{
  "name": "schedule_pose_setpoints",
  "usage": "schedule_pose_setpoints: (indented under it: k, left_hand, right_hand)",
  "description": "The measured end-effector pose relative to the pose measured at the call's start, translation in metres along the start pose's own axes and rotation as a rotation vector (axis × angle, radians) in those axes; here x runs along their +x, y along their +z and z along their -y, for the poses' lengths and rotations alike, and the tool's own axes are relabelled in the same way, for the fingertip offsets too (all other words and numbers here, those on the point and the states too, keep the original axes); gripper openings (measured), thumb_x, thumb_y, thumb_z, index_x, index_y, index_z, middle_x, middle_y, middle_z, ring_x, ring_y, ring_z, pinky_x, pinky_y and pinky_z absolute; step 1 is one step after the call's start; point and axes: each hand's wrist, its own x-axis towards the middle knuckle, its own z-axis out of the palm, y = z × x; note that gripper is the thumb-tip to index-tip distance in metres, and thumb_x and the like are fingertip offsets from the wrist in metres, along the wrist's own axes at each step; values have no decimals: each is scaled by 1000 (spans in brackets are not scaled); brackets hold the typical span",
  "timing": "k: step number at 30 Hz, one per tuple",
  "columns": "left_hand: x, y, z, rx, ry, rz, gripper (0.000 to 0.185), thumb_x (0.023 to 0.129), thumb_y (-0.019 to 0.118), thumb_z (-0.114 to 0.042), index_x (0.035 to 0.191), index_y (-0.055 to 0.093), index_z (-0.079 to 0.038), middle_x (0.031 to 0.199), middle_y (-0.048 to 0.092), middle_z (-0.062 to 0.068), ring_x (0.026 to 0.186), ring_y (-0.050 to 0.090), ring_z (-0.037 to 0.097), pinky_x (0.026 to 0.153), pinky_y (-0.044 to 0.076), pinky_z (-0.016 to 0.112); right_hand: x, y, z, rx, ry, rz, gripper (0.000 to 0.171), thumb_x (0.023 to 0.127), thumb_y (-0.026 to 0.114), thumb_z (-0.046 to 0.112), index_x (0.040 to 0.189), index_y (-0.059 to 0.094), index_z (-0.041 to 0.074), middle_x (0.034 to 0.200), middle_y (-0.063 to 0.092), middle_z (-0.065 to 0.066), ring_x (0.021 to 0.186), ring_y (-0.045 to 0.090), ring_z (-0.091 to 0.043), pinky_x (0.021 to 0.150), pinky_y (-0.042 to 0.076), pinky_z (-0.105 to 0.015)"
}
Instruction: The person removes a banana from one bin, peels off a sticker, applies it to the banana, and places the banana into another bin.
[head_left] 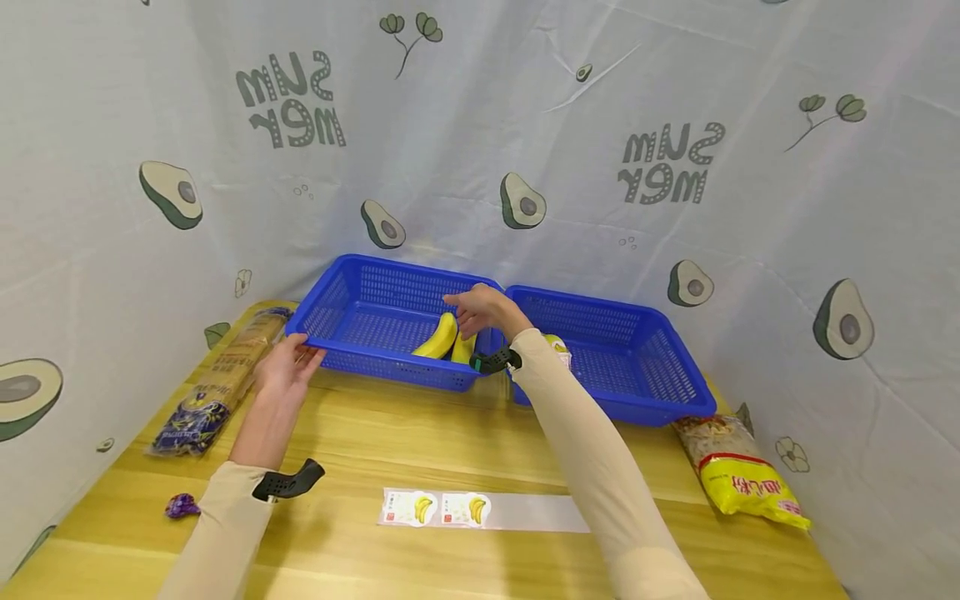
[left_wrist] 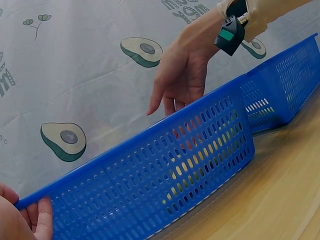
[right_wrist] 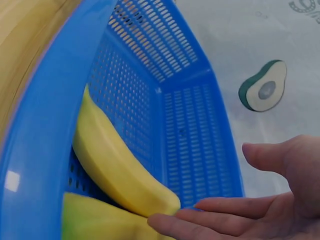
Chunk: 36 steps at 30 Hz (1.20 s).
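The left hand (head_left: 288, 367) is gripping the front-left corner of the left basket (head_left: 352, 287), a blue plastic tub with perforated mesh walls, its fingers curled over the smooth rim. The right hand (head_left: 480, 308) is hovering over that basket's right end, fingers straight and loosely spread, holding nothing, fingertips (right_wrist: 170, 225) just beside the bananas (head_left: 442, 336). Those two smooth, curved yellow fruits are lying inside the basket against its right wall. A second matching basket (head_left: 660, 367) is sitting right beside it on the pale wood-grain table (head_left: 420, 433).
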Motion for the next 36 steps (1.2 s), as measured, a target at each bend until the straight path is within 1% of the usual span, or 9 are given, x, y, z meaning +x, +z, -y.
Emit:
schedule_pose_setpoints:
  k: [3,5,7,10,12,14,26,30,36]
  left_hand:
    - [0,1,-1,-3,-4,5,57,110,57,-8,164,39,-15,122,51,4,110,57,16,108,55,26]
    - [0,1,-1,0,-4,6,58,110,57,-7,164,39,-15,122,51,4,111,57,16,107,55,26]
    - [0,1,0,-3,-2,4,58,110,57,-7,164,39,-15,122,52,4,110,56,16,108,55,26]
    - [0,1,0,2,7,6,59,110,56,-7,165,38,-15,123,52,4,111,57,16,108,55,25]
    - [1,1,0,-1,11,3,59,110,56,-8,165,38,-15,122,52,4,110,57,16,107,56,26]
    - [2,1,0,-4,14,4,58,110,57,-8,164,38,-15,119,53,4,109,57,16,106,57,26]
    - [3,1,2,-10,11,-2,62,109,57,-8,167,35,-16,123,53,5,109,59,16,109,54,28]
    - [3,1,2,-9,18,-1,62,109,58,-8,167,35,-16,124,53,5,109,59,16,109,54,28]
    - [4,1,2,-9,22,7,63,110,57,-7,168,34,-15,122,52,5,109,58,15,110,54,28]
  right_hand:
    - [2,6,2,-49,-17,11,71,113,58,37,159,38,-13,157,49,-34,130,66,-42,107,58,-50]
    - [4,9,2,-61,-28,22,56,114,58,37,136,58,-15,125,66,-29,100,76,-34,105,59,-52]
    - [7,13,2,-61,-33,35,46,114,57,35,98,60,-7,87,60,-15,68,63,-22,105,59,-54]
    - [13,17,3,-52,-25,53,42,114,56,36,103,57,-5,91,61,-14,80,64,-23,106,58,-57]
    - [16,19,5,-54,-17,60,52,114,55,37,142,54,-6,133,65,-24,121,68,-35,109,55,-58]
    - [20,21,6,-50,-11,70,71,114,56,37,168,27,2,168,39,-25,153,42,-45,113,52,-60]
    - [40,37,21,-208,-58,182,53,118,46,31,164,43,4,172,37,-16,157,36,-44,127,35,-60]
    - [45,41,24,-181,-81,175,49,117,50,26,161,49,4,170,42,-16,155,40,-42,127,35,-60]
    - [48,37,19,-81,-119,82,41,108,68,15,144,65,-4,157,57,-18,145,54,-41,121,45,-55]
